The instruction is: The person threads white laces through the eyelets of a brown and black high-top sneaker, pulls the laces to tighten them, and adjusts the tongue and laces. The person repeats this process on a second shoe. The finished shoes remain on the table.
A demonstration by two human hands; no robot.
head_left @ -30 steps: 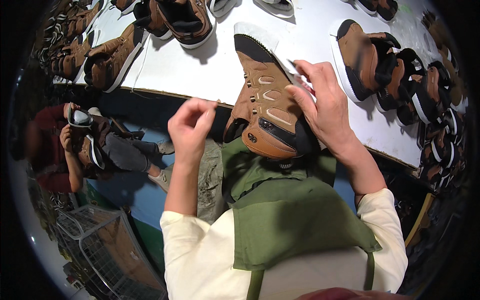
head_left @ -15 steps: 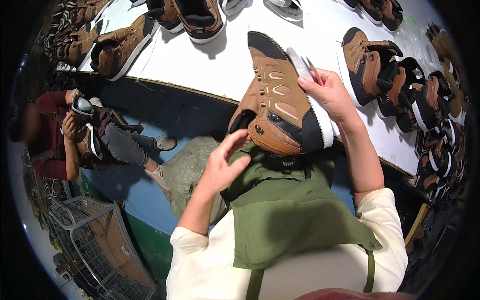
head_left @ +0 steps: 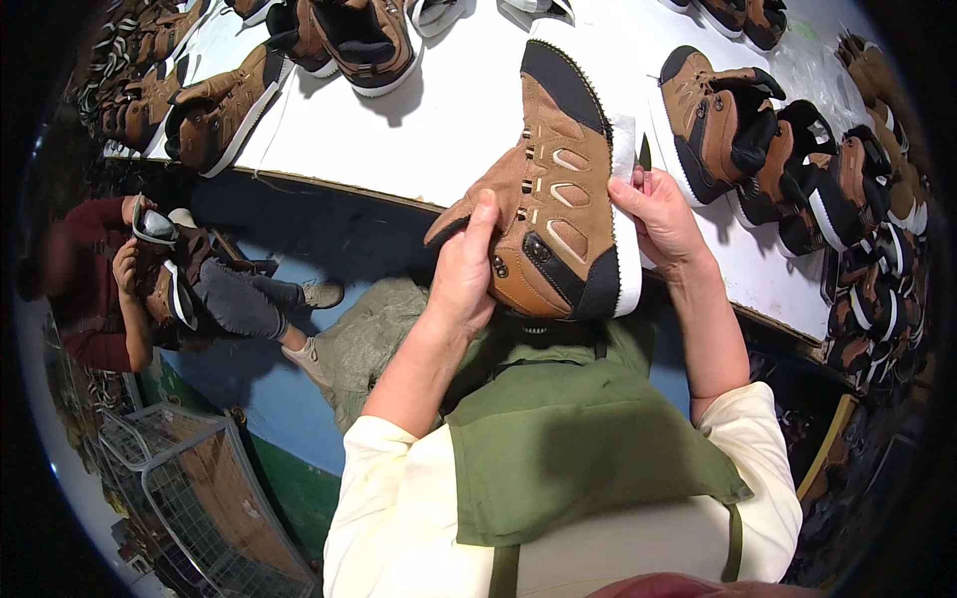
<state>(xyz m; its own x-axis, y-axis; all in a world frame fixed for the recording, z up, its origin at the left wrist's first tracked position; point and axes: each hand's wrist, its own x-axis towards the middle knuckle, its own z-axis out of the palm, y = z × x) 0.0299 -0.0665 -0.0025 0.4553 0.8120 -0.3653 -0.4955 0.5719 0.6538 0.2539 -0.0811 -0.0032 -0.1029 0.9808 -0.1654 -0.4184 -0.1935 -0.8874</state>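
At two o'clock from the left hand [head_left: 465, 264], in its grip, is a brown-and-black high-top shoe [head_left: 560, 189]; the right hand [head_left: 666, 219] pinches its white sole [head_left: 627, 264] and a dark-bladed tool [head_left: 645, 154].

I take the brown-and-black textured high-top shoe [head_left: 560, 194] as my clock centre. The bare left hand [head_left: 464, 259] is at its 8 o'clock, and the bare right hand [head_left: 660, 211] at 3, with a slim dark pointed blade [head_left: 645, 154] in it. The flat white tabletop [head_left: 459, 125] spreads beyond towards 12, bearing a row of brown-and-black padded shoes [head_left: 795, 164] at 3. I find the green cloth apron [head_left: 588, 448] at 6, a grey metal wire cart [head_left: 221, 493] at 8 and a seated maroon-topped person [head_left: 95, 309] at 9.
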